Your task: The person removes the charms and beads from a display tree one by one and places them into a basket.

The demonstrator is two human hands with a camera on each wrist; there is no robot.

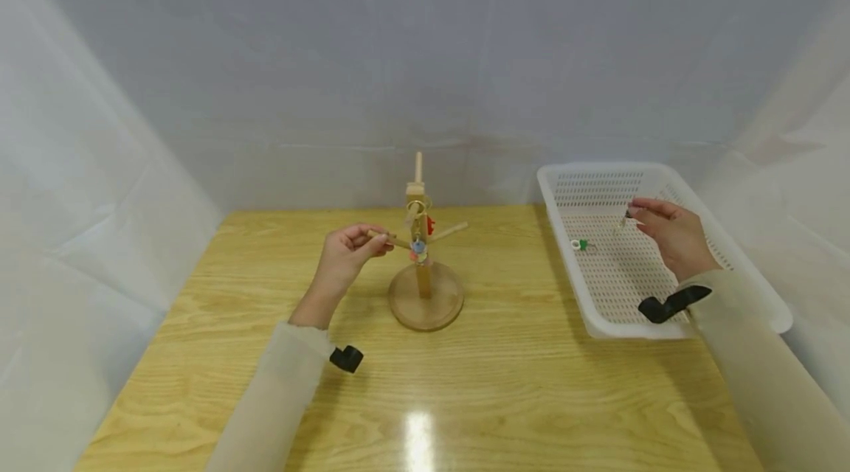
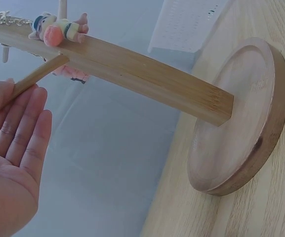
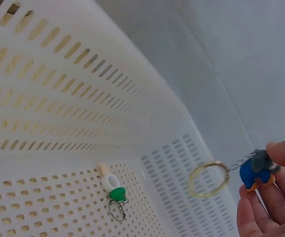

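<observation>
at the head view's right, the right hand (image 1: pixel 676 237) pinches the blue keychain (image 3: pixel 252 170) over the basket (image 1: pixel 631 330); the stand (image 1: pixel 423 284) lies leftward at centre, nearer the left hand (image 1: pixel 341 258), which pinches its peg (image 2: pixel 38 74), slanting down rightward.

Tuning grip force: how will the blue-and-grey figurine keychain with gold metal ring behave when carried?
Probably light: the blue-and-grey figurine keychain is small against the right hand. Its linked silver chain will likely flop; the smoothly curved gold ring seems stiff.

Left grip (image 1: pixel 345 254) pinches peg (image 1: pixel 401 241) (wooden).
</observation>
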